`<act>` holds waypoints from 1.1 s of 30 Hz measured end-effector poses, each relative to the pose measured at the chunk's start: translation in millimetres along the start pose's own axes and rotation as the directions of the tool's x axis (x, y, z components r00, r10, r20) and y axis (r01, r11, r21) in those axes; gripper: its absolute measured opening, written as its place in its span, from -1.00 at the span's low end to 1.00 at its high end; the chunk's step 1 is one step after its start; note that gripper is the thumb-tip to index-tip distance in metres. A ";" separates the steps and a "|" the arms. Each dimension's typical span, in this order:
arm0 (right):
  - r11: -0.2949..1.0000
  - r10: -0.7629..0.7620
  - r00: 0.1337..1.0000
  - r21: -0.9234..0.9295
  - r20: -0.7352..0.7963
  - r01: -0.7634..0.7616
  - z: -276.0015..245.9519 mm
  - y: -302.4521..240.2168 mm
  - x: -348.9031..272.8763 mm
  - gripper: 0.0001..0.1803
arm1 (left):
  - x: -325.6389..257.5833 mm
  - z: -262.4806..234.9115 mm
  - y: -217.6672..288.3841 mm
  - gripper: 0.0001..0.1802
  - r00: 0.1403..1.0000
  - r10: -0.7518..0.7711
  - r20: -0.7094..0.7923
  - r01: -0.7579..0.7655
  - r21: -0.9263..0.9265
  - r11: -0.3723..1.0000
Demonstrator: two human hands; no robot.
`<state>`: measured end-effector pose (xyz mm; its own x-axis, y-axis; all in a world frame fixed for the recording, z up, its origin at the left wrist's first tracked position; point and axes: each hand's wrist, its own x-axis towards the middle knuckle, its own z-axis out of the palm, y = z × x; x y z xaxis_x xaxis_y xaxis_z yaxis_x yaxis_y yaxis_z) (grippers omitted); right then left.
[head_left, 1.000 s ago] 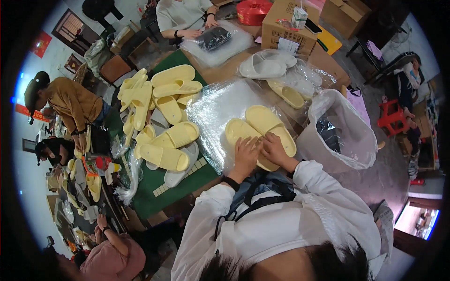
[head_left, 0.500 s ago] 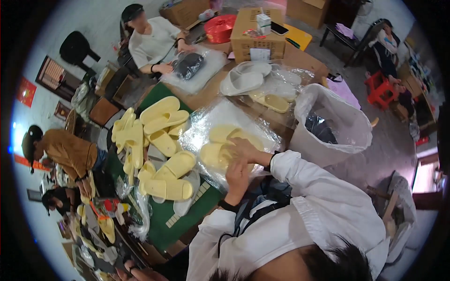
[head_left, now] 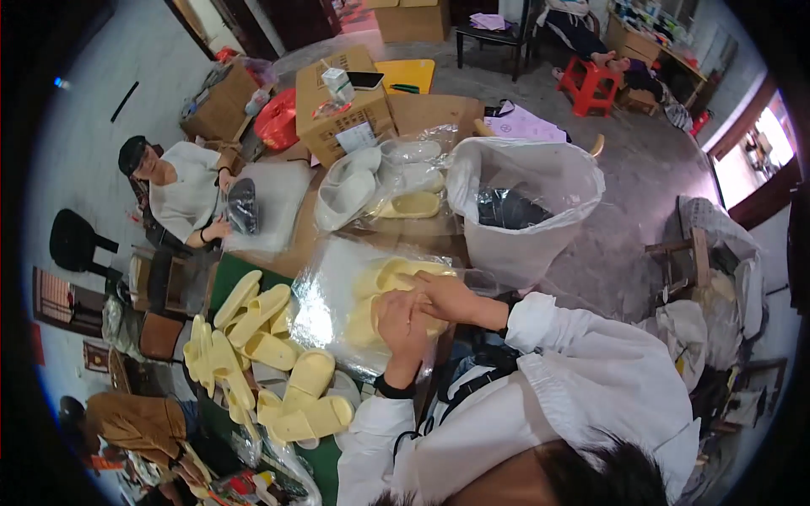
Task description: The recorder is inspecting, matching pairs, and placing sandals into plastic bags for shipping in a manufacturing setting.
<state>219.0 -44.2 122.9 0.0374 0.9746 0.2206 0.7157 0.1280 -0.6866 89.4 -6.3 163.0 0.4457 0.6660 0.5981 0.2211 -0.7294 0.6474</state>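
Observation:
My left hand [head_left: 402, 327] and my right hand [head_left: 456, 297] meet above a pair of pale yellow slippers [head_left: 364, 320]. The slippers rest on a shiny clear plastic sheet or stack of bags [head_left: 316, 291] on the table. Thin clear film also shows around them. Both hands have bent fingers drawn close together; what is pinched between them is hidden. Left of the hands lies a heap of loose yellow slippers [head_left: 274, 337], some crossing over each other.
A white sack [head_left: 519, 244] with a dark wrapped item inside stands beyond my right hand. Bagged white slippers [head_left: 348, 198] lie farther back, near a cardboard box [head_left: 337, 114]. A co-worker [head_left: 177, 185] handles a dark wrapped item at the far left.
My view has turned, shifting the room across the picture. My left hand has moved up to my right hand, whose fingers were spread over the slippers and are now bent.

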 end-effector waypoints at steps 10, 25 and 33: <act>0.997 -0.013 0.732 0.047 -0.681 0.062 -153.2 58.7 -4.6 -0.78 | 36.2 76.5 17.0 -0.72 0.856 -0.381 -0.349 0.284 -0.297 0.912; 0.914 0.406 0.819 0.152 -0.406 -0.377 -232.5 233.0 -79.0 -0.86 | 11.2 278.8 -63.7 -0.47 0.298 -0.877 0.377 0.921 0.130 0.368; 0.839 0.357 0.926 -0.394 -0.121 -0.375 -218.3 243.6 -46.8 -0.85 | -8.4 279.5 -70.4 -0.63 0.429 -0.788 0.442 0.901 -0.146 0.409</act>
<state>543.8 -98.8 96.5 0.3743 0.9263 0.0433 0.8614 -0.3300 -0.3862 312.6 -4.3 -19.7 0.4001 0.7914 -0.4621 0.3655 0.3246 0.8724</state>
